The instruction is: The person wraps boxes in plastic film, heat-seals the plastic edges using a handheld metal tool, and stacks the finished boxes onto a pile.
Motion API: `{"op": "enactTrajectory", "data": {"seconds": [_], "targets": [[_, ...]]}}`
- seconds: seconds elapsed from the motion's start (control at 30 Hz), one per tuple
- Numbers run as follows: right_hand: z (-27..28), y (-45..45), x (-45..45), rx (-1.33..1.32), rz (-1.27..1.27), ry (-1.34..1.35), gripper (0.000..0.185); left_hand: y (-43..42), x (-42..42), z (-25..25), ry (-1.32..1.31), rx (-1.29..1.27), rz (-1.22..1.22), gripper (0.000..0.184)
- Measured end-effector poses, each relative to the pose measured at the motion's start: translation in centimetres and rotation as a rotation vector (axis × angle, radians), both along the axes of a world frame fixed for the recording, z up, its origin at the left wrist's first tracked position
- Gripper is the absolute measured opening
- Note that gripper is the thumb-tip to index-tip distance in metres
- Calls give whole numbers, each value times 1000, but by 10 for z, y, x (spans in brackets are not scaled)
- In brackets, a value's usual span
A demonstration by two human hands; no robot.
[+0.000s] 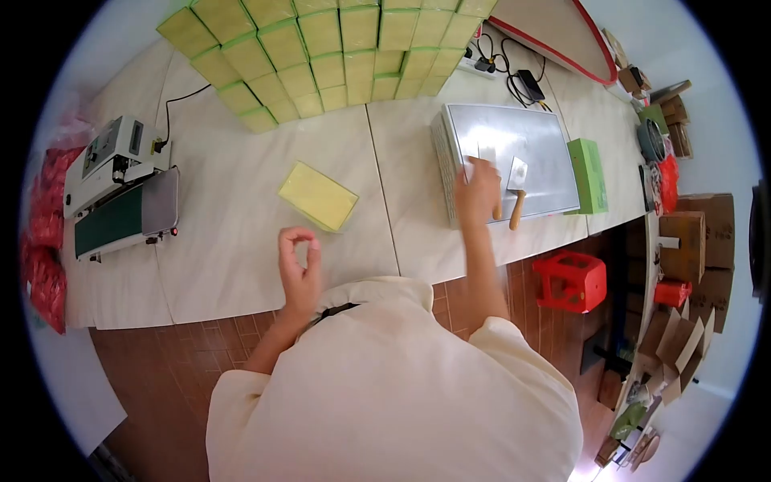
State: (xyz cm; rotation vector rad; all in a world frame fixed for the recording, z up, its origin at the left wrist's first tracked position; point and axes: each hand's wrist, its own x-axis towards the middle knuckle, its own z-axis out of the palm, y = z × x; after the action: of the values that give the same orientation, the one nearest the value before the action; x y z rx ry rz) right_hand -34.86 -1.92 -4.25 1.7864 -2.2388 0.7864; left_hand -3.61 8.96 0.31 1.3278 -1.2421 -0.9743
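My left hand is raised near the table's front edge, loosely curled, thumb and forefinger bent round a hollow with nothing in it. Just beyond it a yellow-topped rectangular box lies on the table. Over a flat metal-topped box at the right is my right hand. It partly covers a scraper with a wooden handle; its fingers are blurred, so I cannot make out whether they grip it. Beside that hand lies a second scraper, its wooden handle pointing toward me.
Stacked yellow-green boxes stand at the back. A machine with a green belt is at the left, near red bags. A green box adjoins the metal-topped one. Cables lie behind; a red stool is on the floor.
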Motion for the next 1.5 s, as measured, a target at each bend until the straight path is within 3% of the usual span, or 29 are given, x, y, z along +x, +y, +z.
{"op": "enactTrajectory", "data": {"seconds": [0.1,0.17,0.23,0.3,0.43,0.5,0.6,0.67,0.7,0.8,1.07,1.5], "targets": [[-9,12,-51,76,-143,199,18,-29,14,29,-219,-276,42,9],[-8,21,-61,311,-319,224,22,-46,18,41,-310,-289,25,6],[-26,24,-71,315,-287,299,22,-61,19,51,-399,-295,4,5],[-39,22,-73,323,-256,371,22,-71,17,59,-605,-350,-207,16],[-45,13,-69,372,-274,36,21,-69,8,50,-631,-261,-311,22],[-41,13,-64,390,-251,-117,21,-68,2,52,-777,-303,-345,21],[-27,23,-46,239,-97,-275,23,-66,-1,49,-826,-236,-280,18],[-5,37,-24,127,118,-567,25,-66,-1,46,-865,-218,-285,17],[14,44,-12,223,134,-637,27,-66,-1,43,-907,-208,-295,16],[43,65,12,242,284,-775,25,-69,2,33,-857,-234,-300,14],[107,109,42,417,420,-713,21,-71,9,30,-880,-230,-217,10],[105,113,67,423,572,-533,16,-77,16,27,-849,-288,-95,9]]}}
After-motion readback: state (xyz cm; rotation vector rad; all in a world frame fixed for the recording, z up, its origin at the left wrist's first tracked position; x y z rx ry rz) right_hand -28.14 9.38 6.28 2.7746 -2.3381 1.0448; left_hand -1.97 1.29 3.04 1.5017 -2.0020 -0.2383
